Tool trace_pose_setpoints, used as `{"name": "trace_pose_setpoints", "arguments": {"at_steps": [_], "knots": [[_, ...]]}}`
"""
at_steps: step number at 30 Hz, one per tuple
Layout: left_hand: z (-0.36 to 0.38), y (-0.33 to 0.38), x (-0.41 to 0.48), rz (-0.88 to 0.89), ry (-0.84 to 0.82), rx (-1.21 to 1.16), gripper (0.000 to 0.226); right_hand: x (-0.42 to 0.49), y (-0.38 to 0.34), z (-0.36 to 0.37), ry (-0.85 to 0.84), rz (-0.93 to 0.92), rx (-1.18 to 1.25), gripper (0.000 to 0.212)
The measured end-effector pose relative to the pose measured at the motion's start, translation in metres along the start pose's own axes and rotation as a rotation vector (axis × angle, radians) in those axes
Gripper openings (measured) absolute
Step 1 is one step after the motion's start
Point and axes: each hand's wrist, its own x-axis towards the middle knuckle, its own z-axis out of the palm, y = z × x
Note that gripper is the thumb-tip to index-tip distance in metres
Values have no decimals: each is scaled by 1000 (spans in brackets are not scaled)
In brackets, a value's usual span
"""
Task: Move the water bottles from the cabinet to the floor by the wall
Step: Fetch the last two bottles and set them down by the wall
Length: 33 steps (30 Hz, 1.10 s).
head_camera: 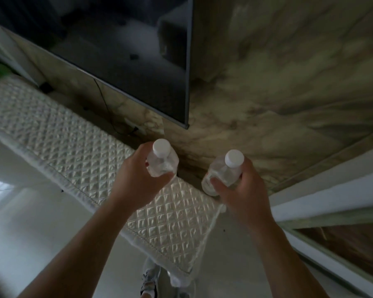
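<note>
Both busy: left hand [138,179] curls round 1 clear water bottle [163,163] above the quilted cabinet cover [73,151], right hand [241,192] grips the 2nd bottle [221,174] just off its end, near the marble wall [289,82]; both bottles roughly upright, white caps toward the camera

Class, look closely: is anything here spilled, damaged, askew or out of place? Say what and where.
Nothing is spilled or broken. Both bottles are capped. The left bottle, gripped by the left hand, is nearly upright; the right bottle, gripped by the right hand, tilts slightly.
</note>
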Motion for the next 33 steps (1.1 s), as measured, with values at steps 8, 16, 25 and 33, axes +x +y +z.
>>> {"name": "trace_pose_setpoints", "arguments": {"at_steps": [8, 16, 25, 33], "knots": [[-50, 51, -46, -40, 114, -15, 65, -22, -47, -44, 21, -46, 39, 53], [-84, 73, -87, -42, 189, -16, 66, -55, -76, -55, -90, -99, 47, 57], [-118, 48, -125, -76, 243, -62, 67, -75, -111, -41, -119, -132, 32, 60], [-161, -2, -151, -86, 286, -158, 67, -95, -161, 1, -152, -202, 46, 58]]}}
